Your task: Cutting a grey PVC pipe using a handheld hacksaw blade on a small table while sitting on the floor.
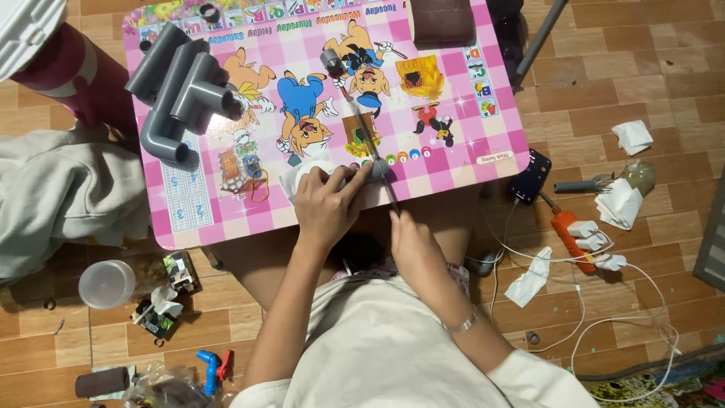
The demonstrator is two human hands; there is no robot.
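Your cream shirt [393, 355] fills the bottom of the view, and both bare forearms reach forward from it to the near edge of a small pink table [483, 143] printed with cartoon animals.

Your left hand [326, 205] lies curled, fingers closed, over a short grey pipe piece [375, 171] that rests on a white cloth [298, 177] at the table's near edge, pinning it down. The pipe piece lies roughly crosswise, its long axis running left to right, and pokes out just past your fingertips to the right.

Your right hand [411, 236] sits just below the table edge, closed around the near end of a thin hacksaw blade [366, 128]. This blade runs away from you, slanting up and slightly left across the table, and crosses the pipe piece at close to a right angle, touching it just beside your left fingertips. Its far end reaches a small grey fitting [332, 62] (whether the two touch is hard to tell).

So the pipe piece is right under your left hand, with your right hand a little nearer your body.

Farther off, a cluster of grey pipe elbows and tees [177, 91] sits on the table's left side. An orange glue gun [568, 236] lies on the tiled floor to your right.
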